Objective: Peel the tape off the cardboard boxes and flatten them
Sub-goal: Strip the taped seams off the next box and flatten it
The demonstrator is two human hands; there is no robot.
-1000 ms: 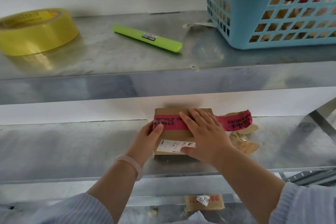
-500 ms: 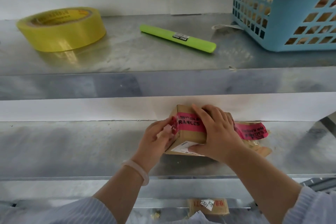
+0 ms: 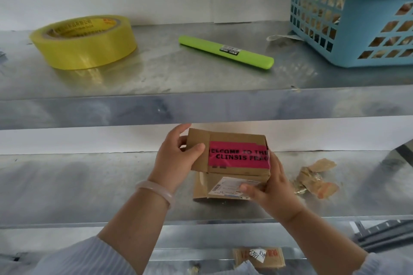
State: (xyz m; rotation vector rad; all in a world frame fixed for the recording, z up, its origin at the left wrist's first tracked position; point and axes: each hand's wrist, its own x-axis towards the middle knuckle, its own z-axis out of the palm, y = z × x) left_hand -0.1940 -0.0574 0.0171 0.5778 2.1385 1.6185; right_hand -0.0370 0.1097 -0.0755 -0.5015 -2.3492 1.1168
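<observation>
A: Cardboard box [image 3: 228, 156] is tilted toward us over the lower shelf [image 3: 89, 185]. Our left hand [image 3: 176, 158] pinches its loose left flap. Our right hand [image 3: 272, 187] cups the right end, thumb on the white label [image 3: 230, 187].
B: We'd brace with the right, lift the pink tape [image 3: 239, 156] at its left edge and peel low, slowly.
A: Its print?
B: "ELCOME TO THE", "CLINSIS FRA"; label unreadable.

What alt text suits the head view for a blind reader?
A left hand and a right hand hold a small cardboard box with pink tape at the lower metal shelf. The upper shelf carries a yellow tape roll, a green stick and a blue basket.
</observation>
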